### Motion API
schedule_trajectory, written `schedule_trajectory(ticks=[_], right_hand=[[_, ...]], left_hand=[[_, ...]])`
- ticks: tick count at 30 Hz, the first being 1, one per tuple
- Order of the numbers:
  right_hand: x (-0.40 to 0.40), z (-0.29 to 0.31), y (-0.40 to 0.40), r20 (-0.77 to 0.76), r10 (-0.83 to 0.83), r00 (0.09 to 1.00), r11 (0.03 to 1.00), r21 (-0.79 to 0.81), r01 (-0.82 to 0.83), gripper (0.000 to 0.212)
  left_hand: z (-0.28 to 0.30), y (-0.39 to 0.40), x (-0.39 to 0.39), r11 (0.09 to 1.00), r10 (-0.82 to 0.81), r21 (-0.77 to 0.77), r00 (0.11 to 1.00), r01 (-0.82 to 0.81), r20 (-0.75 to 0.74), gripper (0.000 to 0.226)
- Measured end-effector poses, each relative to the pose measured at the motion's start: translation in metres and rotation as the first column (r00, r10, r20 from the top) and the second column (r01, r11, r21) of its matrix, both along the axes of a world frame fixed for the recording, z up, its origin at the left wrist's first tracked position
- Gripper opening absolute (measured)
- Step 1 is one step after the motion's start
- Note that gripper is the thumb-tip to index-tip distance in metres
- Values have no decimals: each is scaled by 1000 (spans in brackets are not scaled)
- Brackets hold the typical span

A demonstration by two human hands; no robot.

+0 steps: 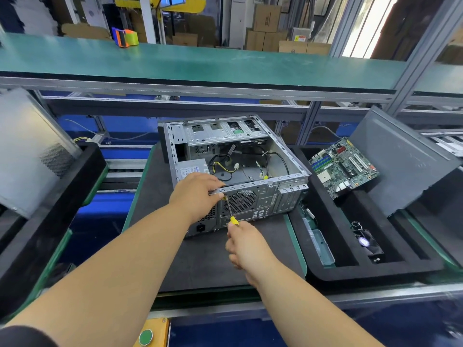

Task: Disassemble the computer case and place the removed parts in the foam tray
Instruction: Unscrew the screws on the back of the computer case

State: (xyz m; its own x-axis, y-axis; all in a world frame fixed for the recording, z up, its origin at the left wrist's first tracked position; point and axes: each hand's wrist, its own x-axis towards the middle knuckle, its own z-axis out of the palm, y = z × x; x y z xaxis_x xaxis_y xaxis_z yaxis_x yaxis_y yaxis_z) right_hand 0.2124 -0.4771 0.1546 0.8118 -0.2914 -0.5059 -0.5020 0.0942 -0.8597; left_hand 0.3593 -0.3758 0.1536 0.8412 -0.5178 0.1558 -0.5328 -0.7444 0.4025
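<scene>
Foam edging (62,186), black and thick, borders the far left, where a pale metal panel (27,151) with a perforated patch leans tilted against it. Next comes the left arm, bare, reaching forward and up from the lower left corner; its left hand (194,192) lies palm down over the near top edge of the computer case (238,171), fingers curled over the rim and gripping it just above the rear fan grille (241,200). The case lies on its side on a dark mat (208,256), open face up, its long axis running away from the person and slightly to the right, the rear panel with ports and power socket turned toward the camera; loose cables and a power supply (194,170) show inside. The right hand (244,242) comes in from the lower right, fingers wrapped around a screwdriver (231,214) with a yellow handle, whose thin shaft slants up and to the left, its tip meeting the rear panel just below the left hand's fingers. The two hands sit close together but apart. Farther right, the foam tray (350,274) holds a green motherboard (344,167) resting tilted at its far end, a small fan (367,242) in a near slot, and a clear plastic piece (319,242) in the narrow left slot; a grey side panel (400,159) leans against the tray's right edge.
</scene>
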Motion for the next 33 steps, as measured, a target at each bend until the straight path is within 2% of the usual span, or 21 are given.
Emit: schedule_trajectory(ticks=[1, 2, 4, 6, 7, 9, 10, 11, 12, 13, 14, 15, 17, 19, 21, 25, 27, 29, 30, 31, 33], right_hand=[[0, 0, 0, -23, 66, 998, 965, -254, -70, 23], [1, -2, 0, -61, 125, 990, 869, -475, -139, 19], [2, -5, 2, -146, 147, 978, 632, -747, -207, 19], [2, -10, 3, -168, 134, 977, 479, -852, -212, 19], [2, -12, 2, -159, 134, 978, 442, -874, -202, 18], [2, -12, -2, -141, 153, 978, 464, -863, -197, 19], [3, -11, -5, -128, 169, 977, 547, -813, -201, 21], [4, -10, -9, -73, 145, 987, 706, -691, -155, 22], [5, -9, -11, -24, 79, 997, 885, -458, -81, 24], [5, -7, -13, -16, -16, 1000, 989, -147, 14, 27], [3, -5, -15, -31, -82, 996, 987, 137, 86, 30], [2, -4, -18, -47, -110, 993, 928, 352, 120, 33], [0, -1, -22, -55, -112, 992, 754, 646, 121, 30], [-1, 1, -22, -40, -109, 993, 610, 786, 99, 23], [-1, 4, -18, -25, -100, 995, 583, 808, 79, 24], [0, 3, -15, -4, -77, 997, 803, 592, 64, 32], [2, 3, -13, -20, -51, 999, 919, 389, 54, 32], [4, 5, -11, -52, -3, 999, 995, 100, 8, 31], [5, 5, -11, -52, 37, 998, 995, -90, -41, 30], [5, 5, -11, -46, 90, 995, 952, -290, -99, 28], [4, 2, -8, -54, 181, 982, 795, -580, -178, 23]], left_hand=[[0, 0, 0, 1000, -1, 1, 1000, 1, -1, 38], [0, 0, 0, 1000, -2, 0, 1000, 2, -2, 38], [0, 0, 0, 1000, -2, 1, 1000, 2, -7, 38], [0, 1, -1, 1000, -4, 5, 1000, 4, -7, 39], [0, 1, 0, 1000, -5, 8, 1000, 5, -6, 39], [0, 1, 0, 1000, -8, 10, 1000, 9, -2, 39], [0, 1, 1, 1000, -9, 9, 1000, 9, -2, 39], [-1, 1, 1, 1000, -9, 7, 1000, 9, -1, 38], [-1, 1, 1, 1000, -9, 4, 1000, 9, 0, 38], [-1, 1, 2, 1000, -9, 3, 1000, 9, 3, 38], [-2, 1, 2, 1000, -11, 5, 1000, 11, 8, 38], [-3, 0, 2, 1000, -12, 6, 1000, 12, 13, 38], [-4, 1, 3, 1000, -10, 4, 1000, 10, 15, 38], [-4, 1, 3, 1000, -10, 6, 1000, 10, 15, 38], [-4, 1, 3, 1000, -11, 17, 1000, 10, 20, 38], [-3, 0, 3, 1000, -4, 16, 1000, 4, 17, 38], [-2, 0, 2, 1000, -1, 17, 1000, 0, 15, 38], [-1, 0, 1, 1000, -2, 17, 1000, 2, 15, 38], [-1, 0, 1, 1000, -5, 19, 1000, 5, 15, 38], [-1, 0, 0, 1000, -7, 22, 1000, 6, 15, 38], [0, 0, 0, 1000, -5, 24, 1000, 5, 15, 38]])
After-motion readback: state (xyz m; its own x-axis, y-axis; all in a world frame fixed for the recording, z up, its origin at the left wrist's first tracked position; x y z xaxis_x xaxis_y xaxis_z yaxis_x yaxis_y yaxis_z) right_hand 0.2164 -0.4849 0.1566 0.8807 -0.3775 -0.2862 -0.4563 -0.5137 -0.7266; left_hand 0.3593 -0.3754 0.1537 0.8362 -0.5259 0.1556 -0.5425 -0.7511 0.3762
